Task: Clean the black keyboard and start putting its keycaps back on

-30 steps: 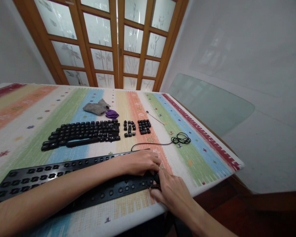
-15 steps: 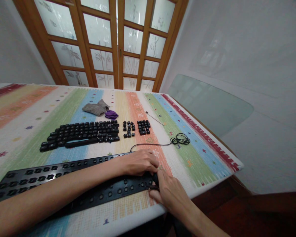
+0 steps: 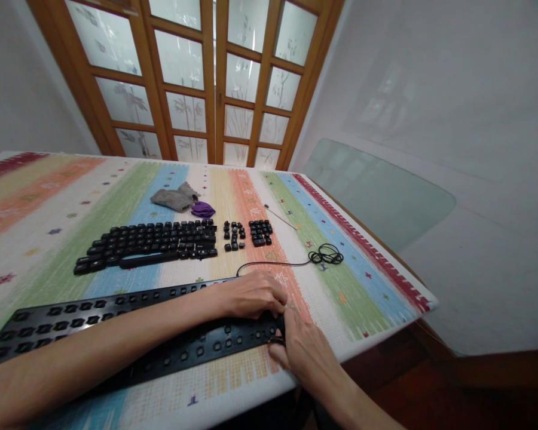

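A black keyboard base point(image 3: 179, 358), bare of keycaps, lies slanted along the table's near edge. My left hand point(image 3: 257, 294) reaches across it, closed, its bent fingers down at the base's right end; what they grip is hidden. Beside it, my right hand point(image 3: 298, 340) is closed at the right corner, fingertips close to the left hand's. A small dark piece point(image 3: 277, 340) shows at its fingers, too hidden to name. Beyond the base, loose black keycaps point(image 3: 156, 242) are laid out in keyboard order, with smaller groups to their right.
A thin black cable point(image 3: 273, 262) runs from the base to a coil point(image 3: 326, 253) on the right. A slim rod point(image 3: 281, 217), a grey cloth point(image 3: 173, 199) and a purple cloth point(image 3: 202, 209) lie farther back on the striped tablecloth point(image 3: 363, 298).
The view has shifted slightly. My right hand has moved a little to the left along with its wrist; my left hand keeps nearly the same place.
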{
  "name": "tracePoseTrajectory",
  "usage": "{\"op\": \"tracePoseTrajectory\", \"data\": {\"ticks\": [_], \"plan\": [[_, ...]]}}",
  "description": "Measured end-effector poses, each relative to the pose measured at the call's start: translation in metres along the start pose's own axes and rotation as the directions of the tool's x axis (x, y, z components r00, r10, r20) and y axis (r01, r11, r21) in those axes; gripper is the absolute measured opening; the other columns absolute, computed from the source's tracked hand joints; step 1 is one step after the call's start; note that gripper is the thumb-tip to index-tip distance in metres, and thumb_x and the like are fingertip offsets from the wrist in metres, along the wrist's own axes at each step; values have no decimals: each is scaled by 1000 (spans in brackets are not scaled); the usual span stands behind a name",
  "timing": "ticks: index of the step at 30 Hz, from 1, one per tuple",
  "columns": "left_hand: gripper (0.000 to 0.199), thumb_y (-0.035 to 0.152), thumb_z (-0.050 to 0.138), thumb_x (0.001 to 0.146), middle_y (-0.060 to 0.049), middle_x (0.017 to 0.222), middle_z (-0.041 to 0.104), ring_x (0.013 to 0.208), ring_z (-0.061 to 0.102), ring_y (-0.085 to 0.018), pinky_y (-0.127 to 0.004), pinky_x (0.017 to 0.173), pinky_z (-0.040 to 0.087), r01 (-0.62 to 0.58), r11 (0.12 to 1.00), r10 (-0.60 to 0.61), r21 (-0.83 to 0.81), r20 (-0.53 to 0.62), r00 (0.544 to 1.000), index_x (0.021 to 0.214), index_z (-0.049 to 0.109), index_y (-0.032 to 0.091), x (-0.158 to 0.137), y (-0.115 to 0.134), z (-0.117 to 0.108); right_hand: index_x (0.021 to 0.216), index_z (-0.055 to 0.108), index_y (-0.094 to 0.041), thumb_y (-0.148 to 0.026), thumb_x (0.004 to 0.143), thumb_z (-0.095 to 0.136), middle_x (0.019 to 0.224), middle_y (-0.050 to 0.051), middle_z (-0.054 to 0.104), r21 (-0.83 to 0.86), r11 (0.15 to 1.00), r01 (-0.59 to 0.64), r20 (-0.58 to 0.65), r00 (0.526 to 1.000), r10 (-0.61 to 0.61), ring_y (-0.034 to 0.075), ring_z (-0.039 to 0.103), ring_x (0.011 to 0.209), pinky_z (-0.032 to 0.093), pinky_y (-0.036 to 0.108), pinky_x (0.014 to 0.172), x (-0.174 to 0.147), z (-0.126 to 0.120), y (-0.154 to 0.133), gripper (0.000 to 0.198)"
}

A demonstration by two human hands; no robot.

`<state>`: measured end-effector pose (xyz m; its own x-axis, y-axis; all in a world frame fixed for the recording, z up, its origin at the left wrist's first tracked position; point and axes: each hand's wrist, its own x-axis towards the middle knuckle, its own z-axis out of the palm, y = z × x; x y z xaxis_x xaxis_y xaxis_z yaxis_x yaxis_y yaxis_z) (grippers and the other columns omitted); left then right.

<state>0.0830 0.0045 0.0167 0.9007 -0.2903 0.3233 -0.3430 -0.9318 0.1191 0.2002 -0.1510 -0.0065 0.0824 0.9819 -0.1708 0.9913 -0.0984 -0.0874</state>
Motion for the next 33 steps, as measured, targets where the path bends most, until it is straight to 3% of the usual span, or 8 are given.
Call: {"op": "tracePoseTrajectory", "data": {"ticks": [6, 13, 19, 24, 27, 30, 33], "plan": [[23, 0, 59, 83, 0, 76, 68, 70, 61, -15, -31, 59, 39, 24, 1000, -24, 6, -27, 999, 71, 61, 19, -3, 0, 6, 113, 50, -9, -20, 79, 52, 108, 22, 66, 38, 999, -5, 4, 1000, 5, 35, 69, 94, 53, 43, 77, 1, -2, -2, 35], [19, 2, 60, 84, -1, 85, 71, 79, 64, -15, -28, 63, 42, 48, 999, -48, -22, -3, 999, 78, 66, 19, -2, 1, 1, 109, 53, -12, -21, 80, 50, 103, 16, 68, 117, 993, -11, 2, 1000, 11, 31, 68, 91, 48, 36, 74, -2, -6, 3, 30], [14, 7, 64, 86, -4, 91, 72, 86, 66, -17, -26, 67, 46, 80, 993, -79, -88, 11, 997, 89, 69, 19, 1, 6, -9, 103, 56, -15, -20, 82, 45, 98, 11, 68, 249, 966, 71, -107, 993, -45, 26, 64, 89, 41, 33, 75, -5, -13, 13, 24], [14, 9, 61, 90, -6, 100, 70, 88, 65, -18, -26, 72, 48, 149, 980, -147, -131, 30, 989, 99, 67, 18, 1, 6, -19, 81, 52, -20, -22, 81, 46, 75, 4, 62, 337, 933, 124, -211, 976, -54, 18, 53, 64, 31, 29, 60, -3, -23, 21, 6], [15, 10, 55, 93, -9, 105, 68, 96, 64, -19, -27, 81, 50, 203, 964, -206, -170, -2, 979, 105, 62, 15, 0, 5, -25, 73, 44, -22, -24, 82, 46, 64, 0, 54, 374, 915, 154, -277, 960, -49, 16, 47, 57, 28, 28, 57, 0, -30, 26, 10], [21, 20, 52, 98, -12, 113, 67, 102, 64, -21, -31, 86, 50, 318, 936, -328, -153, -44, 944, 118, 53, 14, -4, 4, -30, 72, 42, -22, -25, 83, 46, 63, -2, 51, 367, 914, 173, -321, 946, -50, 15, 46, 57, 28, 28, 57, 7, -34, 29, 12], [22, 26, 53, 98, -13, 111, 66, 101, 64, -23, -33, 86, 50, 411, 909, -417, -76, -104, 903, 116, 50, 13, -16, 4, -36, 74, 44, -22, -26, 85, 47, 64, -1, 53, 355, 923, 150, -328, 944, -28, 16, 47, 57, 28, 28, 57, 15, -37, 34, 12]]}}
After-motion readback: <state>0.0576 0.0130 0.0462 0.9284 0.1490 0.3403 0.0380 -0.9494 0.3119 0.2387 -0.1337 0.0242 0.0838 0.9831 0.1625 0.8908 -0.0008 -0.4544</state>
